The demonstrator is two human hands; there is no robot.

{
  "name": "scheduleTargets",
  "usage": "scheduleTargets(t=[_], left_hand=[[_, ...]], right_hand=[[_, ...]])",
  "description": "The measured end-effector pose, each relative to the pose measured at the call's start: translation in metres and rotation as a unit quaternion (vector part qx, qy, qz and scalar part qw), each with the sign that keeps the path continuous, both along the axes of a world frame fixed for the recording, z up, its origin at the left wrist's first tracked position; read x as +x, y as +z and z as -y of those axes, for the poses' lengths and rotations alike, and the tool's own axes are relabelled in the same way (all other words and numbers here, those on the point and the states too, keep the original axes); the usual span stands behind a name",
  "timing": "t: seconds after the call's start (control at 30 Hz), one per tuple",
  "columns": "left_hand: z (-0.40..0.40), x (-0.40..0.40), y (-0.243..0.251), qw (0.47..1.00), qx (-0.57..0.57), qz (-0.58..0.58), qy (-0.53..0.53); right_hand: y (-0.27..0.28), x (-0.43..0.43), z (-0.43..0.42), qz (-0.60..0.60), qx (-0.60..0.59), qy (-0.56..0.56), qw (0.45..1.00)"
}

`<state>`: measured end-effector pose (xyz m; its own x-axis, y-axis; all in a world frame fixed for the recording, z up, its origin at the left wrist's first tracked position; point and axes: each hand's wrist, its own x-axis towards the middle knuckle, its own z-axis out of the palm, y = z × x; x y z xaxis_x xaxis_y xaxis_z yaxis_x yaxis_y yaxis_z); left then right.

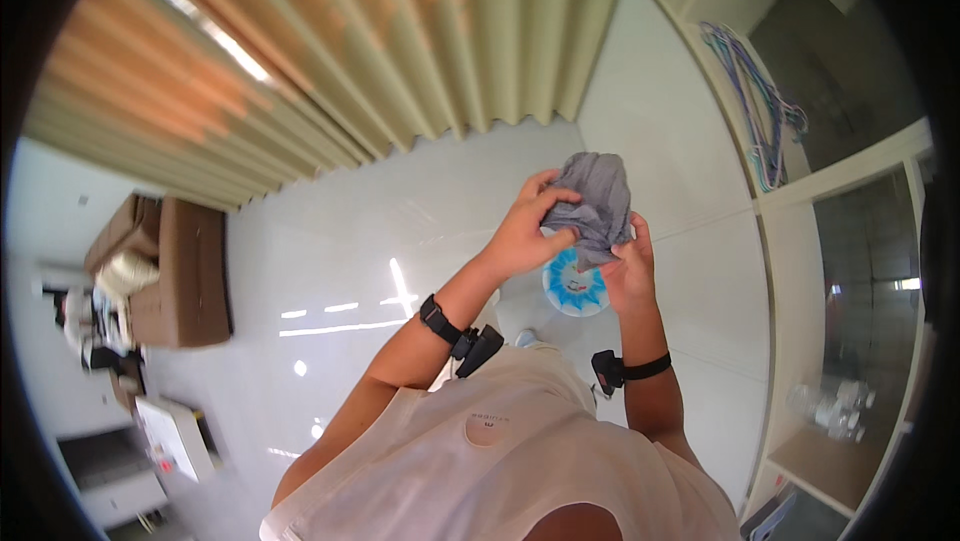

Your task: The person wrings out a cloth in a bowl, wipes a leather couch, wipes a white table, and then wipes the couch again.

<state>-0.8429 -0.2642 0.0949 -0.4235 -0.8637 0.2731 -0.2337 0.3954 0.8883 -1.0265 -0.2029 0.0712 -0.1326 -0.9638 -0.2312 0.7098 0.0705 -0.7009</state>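
Observation:
A crumpled grey cloth (596, 188) is held up between both hands, out in front of my body. My left hand (529, 229) grips its left side, fingers spread over the fabric and thumb at the lower edge. On the lower right, my right hand (632, 267) pinches the cloth between thumb and fingers. Below the cloth, a round blue-and-white patterned object (576, 286), perhaps a stool or basin, stands on the floor, its far part hidden by the cloth and hands. Each wrist wears a black strap with a small device.
Shelving (780, 233) runs along the right, with several coloured hangers (754, 105) and clear plastic bottles (832, 410). Long curtains (420, 38) hang ahead. A brown sofa (187, 278), a white table (174, 436) and another person (82, 319) are at the left.

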Motion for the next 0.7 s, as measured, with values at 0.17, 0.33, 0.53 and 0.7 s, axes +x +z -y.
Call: scheduleTargets(t=[0.17, 0.33, 0.53, 0.7], left_hand=[[-0.107, 0.058, -0.002, 0.992, 0.028, -0.076, 0.093], [-0.197, 0.134, 0.018, 0.904, 0.241, -0.266, 0.233], [-0.343, 0.27, 0.013, 0.709, 0.176, -0.569, 0.378], [-0.493, 0.348, 0.018, 0.581, 0.046, -0.612, 0.534]], right_hand=[[0.007, 0.043, -0.04, -0.047, -0.049, 0.103, 0.992], [0.027, 0.093, -0.067, -0.019, 0.01, 0.174, 0.985], [0.045, 0.184, -0.116, -0.01, 0.014, 0.321, 0.947], [0.032, 0.269, -0.169, -0.372, -0.32, 0.432, 0.757]])
